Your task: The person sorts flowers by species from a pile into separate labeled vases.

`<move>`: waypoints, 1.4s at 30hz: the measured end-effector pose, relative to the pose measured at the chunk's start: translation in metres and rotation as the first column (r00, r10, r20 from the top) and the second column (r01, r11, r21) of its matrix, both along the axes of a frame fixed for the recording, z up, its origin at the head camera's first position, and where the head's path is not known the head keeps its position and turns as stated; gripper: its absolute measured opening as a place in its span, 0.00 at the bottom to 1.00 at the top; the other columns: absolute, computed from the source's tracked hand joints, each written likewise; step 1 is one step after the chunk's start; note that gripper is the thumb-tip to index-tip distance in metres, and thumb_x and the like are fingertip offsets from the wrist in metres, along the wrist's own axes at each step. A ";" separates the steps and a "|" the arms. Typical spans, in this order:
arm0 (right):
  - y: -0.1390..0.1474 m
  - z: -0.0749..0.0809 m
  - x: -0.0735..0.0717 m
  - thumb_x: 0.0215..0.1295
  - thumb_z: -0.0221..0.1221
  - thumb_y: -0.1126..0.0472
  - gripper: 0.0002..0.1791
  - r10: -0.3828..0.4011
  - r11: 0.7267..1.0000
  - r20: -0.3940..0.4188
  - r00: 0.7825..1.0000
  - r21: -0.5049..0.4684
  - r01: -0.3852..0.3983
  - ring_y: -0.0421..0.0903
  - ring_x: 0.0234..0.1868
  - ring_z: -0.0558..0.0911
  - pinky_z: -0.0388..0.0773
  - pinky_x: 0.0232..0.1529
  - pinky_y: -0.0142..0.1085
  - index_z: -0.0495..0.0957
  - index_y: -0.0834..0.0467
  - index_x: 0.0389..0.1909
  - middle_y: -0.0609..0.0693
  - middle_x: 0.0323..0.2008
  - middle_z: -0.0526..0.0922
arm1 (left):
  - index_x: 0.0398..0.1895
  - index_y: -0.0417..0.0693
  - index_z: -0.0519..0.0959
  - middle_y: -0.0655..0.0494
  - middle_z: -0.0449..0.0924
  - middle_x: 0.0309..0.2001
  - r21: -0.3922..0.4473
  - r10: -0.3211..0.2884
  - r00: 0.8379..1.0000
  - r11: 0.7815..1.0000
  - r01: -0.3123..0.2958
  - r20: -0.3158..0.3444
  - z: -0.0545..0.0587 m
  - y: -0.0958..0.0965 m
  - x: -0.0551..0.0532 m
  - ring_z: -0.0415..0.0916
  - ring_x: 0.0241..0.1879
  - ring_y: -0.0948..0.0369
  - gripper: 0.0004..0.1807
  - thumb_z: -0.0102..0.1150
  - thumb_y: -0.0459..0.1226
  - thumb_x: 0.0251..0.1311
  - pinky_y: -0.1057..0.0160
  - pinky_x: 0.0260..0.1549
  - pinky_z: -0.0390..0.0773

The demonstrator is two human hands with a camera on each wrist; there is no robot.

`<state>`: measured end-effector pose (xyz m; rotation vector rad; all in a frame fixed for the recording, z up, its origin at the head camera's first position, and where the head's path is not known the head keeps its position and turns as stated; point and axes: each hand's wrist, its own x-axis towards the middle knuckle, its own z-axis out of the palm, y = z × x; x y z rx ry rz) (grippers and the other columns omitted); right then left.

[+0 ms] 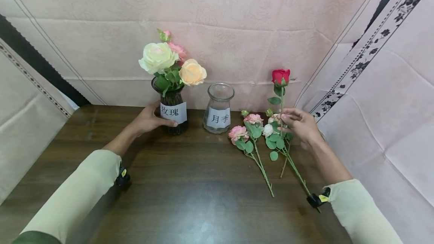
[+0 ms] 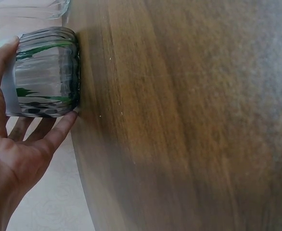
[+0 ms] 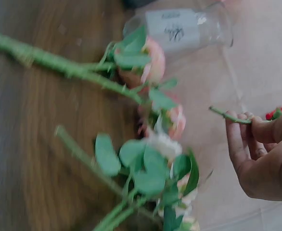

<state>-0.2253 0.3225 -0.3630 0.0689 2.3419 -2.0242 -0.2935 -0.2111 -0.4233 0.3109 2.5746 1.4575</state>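
Note:
My left hand [image 1: 147, 119] grips a dark ribbed glass vase [image 1: 177, 128], thumb across its front label and the other fingers behind. In the left wrist view, green stems show through the vase's glass [image 2: 44, 72]. The vase stands on the table and holds a white rose [image 1: 157, 58], a peach rose [image 1: 192, 72] and a pink flower [image 1: 178, 51]. Between thumb and fingers, my right hand [image 1: 301, 125] pinches the stem of a red rose [image 1: 280, 76], held upright above the table. Its cut stem end [image 3: 218, 111] sticks out past the fingers in the right wrist view.
A clear glass vase [image 1: 220, 95] with a white label stands right of the dark one. Pink flower sprays [image 1: 238, 133] and a white-flowered spray [image 1: 268, 130] lie on the wooden table [image 1: 190, 183], under and beside my right hand. Patterned cloth [image 1: 237, 29] hangs behind.

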 end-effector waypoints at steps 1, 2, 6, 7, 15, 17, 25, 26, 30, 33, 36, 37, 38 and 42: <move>-0.004 0.002 0.001 0.85 0.60 0.69 0.14 0.000 0.999 0.000 1.000 -0.042 0.000 0.38 0.46 0.91 0.92 0.52 0.34 0.79 0.60 0.65 0.39 0.45 0.92 | 0.91 0.47 0.58 0.40 0.68 0.85 -0.005 0.001 1.000 1.000 -0.001 0.002 0.000 0.000 0.000 0.61 0.86 0.38 0.64 0.88 0.54 0.59 0.29 0.85 0.60; -0.007 0.005 0.001 0.85 0.60 0.69 0.12 0.003 0.996 -0.002 1.000 -0.090 -0.003 0.38 0.47 0.91 0.92 0.52 0.34 0.81 0.58 0.63 0.40 0.46 0.93 | 0.91 0.47 0.57 0.40 0.67 0.85 -0.010 0.003 1.000 1.000 -0.003 0.004 0.001 0.000 0.001 0.61 0.86 0.38 0.64 0.88 0.55 0.59 0.29 0.85 0.60; -0.023 0.013 0.000 0.84 0.61 0.69 0.10 0.029 0.972 -0.024 0.999 -0.232 -0.034 0.39 0.47 0.92 0.93 0.53 0.37 0.84 0.54 0.56 0.42 0.47 0.94 | 0.92 0.48 0.56 0.40 0.65 0.86 -0.018 0.003 1.000 1.000 -0.003 0.007 0.001 0.000 0.001 0.59 0.87 0.38 0.65 0.87 0.55 0.59 0.29 0.85 0.59; -0.028 0.015 0.000 0.84 0.61 0.69 0.09 0.036 0.967 -0.034 0.999 -0.252 -0.043 0.39 0.47 0.92 0.93 0.54 0.38 0.84 0.53 0.55 0.43 0.46 0.94 | 0.92 0.48 0.56 0.40 0.65 0.87 -0.019 0.002 1.000 1.000 -0.002 0.008 0.001 0.000 0.000 0.59 0.87 0.38 0.66 0.88 0.55 0.59 0.29 0.85 0.59; -0.066 0.030 -0.008 0.84 0.62 0.69 0.08 0.058 0.941 -0.100 0.993 -0.327 -0.088 0.41 0.45 0.94 0.94 0.54 0.41 0.85 0.54 0.52 0.43 0.44 0.94 | 0.93 0.49 0.54 0.40 0.63 0.88 -0.021 0.002 1.000 1.000 -0.002 0.012 -0.001 0.000 -0.004 0.58 0.88 0.38 0.68 0.88 0.56 0.58 0.29 0.86 0.58; -0.076 0.033 -0.011 0.83 0.61 0.69 0.08 0.061 0.932 -0.116 0.991 -0.349 -0.098 0.41 0.44 0.94 0.94 0.53 0.42 0.85 0.53 0.50 0.44 0.44 0.95 | 0.92 0.48 0.55 0.40 0.64 0.87 -0.021 -0.001 1.000 1.000 0.001 0.010 -0.001 0.000 -0.004 0.59 0.87 0.38 0.67 0.88 0.55 0.58 0.30 0.86 0.59; -0.127 0.043 -0.014 0.83 0.60 0.71 0.11 0.079 0.895 -0.172 0.982 -0.422 -0.146 0.43 0.39 0.96 0.95 0.46 0.41 0.85 0.51 0.47 0.45 0.41 0.96 | 0.92 0.48 0.56 0.40 0.67 0.85 -0.016 -0.001 1.000 1.000 0.001 0.006 0.000 0.000 -0.001 0.61 0.86 0.38 0.66 0.88 0.55 0.58 0.30 0.85 0.60; -0.133 0.043 -0.014 0.84 0.60 0.71 0.11 0.082 0.891 -0.182 0.980 -0.427 -0.154 0.43 0.39 0.96 0.95 0.46 0.41 0.85 0.51 0.47 0.45 0.40 0.96 | 0.92 0.47 0.56 0.40 0.67 0.85 -0.017 0.000 1.000 1.000 0.000 0.005 0.000 0.000 -0.001 0.61 0.86 0.37 0.66 0.88 0.55 0.59 0.30 0.85 0.60; -0.158 0.044 -0.011 0.84 0.60 0.71 0.12 0.094 0.880 -0.232 0.968 -0.436 -0.190 0.44 0.39 0.96 0.95 0.46 0.41 0.85 0.51 0.45 0.45 0.41 0.96 | 0.92 0.47 0.56 0.39 0.67 0.85 -0.015 0.001 1.000 1.000 -0.001 0.007 0.000 0.000 0.000 0.61 0.86 0.37 0.66 0.87 0.55 0.59 0.30 0.85 0.61; -0.176 0.044 -0.010 0.84 0.59 0.73 0.14 0.101 0.873 -0.267 0.958 -0.439 -0.214 0.43 0.40 0.95 0.95 0.47 0.41 0.86 0.50 0.44 0.44 0.40 0.96 | 0.91 0.46 0.56 0.39 0.68 0.84 -0.013 0.002 1.000 1.000 -0.002 0.004 0.001 0.000 0.000 0.63 0.85 0.38 0.65 0.88 0.54 0.59 0.31 0.85 0.62; -0.192 0.042 -0.009 0.83 0.59 0.74 0.13 0.114 0.867 -0.297 0.948 -0.436 -0.241 0.42 0.41 0.95 0.95 0.47 0.42 0.86 0.52 0.46 0.44 0.40 0.96 | 0.91 0.47 0.58 0.40 0.69 0.83 -0.011 -0.003 1.000 1.000 0.003 -0.004 0.001 0.001 0.001 0.64 0.84 0.38 0.63 0.88 0.53 0.59 0.31 0.84 0.63; -0.197 0.041 -0.009 0.83 0.59 0.74 0.12 0.119 0.865 -0.306 0.945 -0.436 -0.250 0.42 0.41 0.94 0.95 0.47 0.42 0.85 0.54 0.48 0.44 0.40 0.96 | 0.90 0.47 0.59 0.40 0.70 0.83 -0.009 -0.005 1.000 1.000 0.004 -0.007 0.001 0.001 0.001 0.64 0.84 0.38 0.62 0.87 0.53 0.59 0.31 0.84 0.63; -0.202 0.041 -0.009 0.83 0.59 0.74 0.11 0.122 0.863 -0.312 0.942 -0.436 -0.256 0.42 0.41 0.95 0.95 0.47 0.42 0.85 0.56 0.49 0.44 0.39 0.96 | 0.90 0.47 0.60 0.39 0.71 0.82 -0.008 -0.006 1.000 1.000 0.006 -0.010 0.001 0.001 0.001 0.66 0.83 0.38 0.62 0.88 0.53 0.59 0.31 0.84 0.64; -0.220 0.039 -0.008 0.83 0.59 0.74 0.09 0.122 0.865 -0.330 0.936 -0.428 -0.263 0.42 0.41 0.94 0.95 0.47 0.42 0.84 0.61 0.52 0.43 0.39 0.96 | 0.88 0.46 0.62 0.39 0.74 0.79 -0.010 -0.007 1.000 1.000 0.007 -0.017 0.001 0.000 0.000 0.68 0.81 0.38 0.60 0.88 0.51 0.59 0.31 0.82 0.66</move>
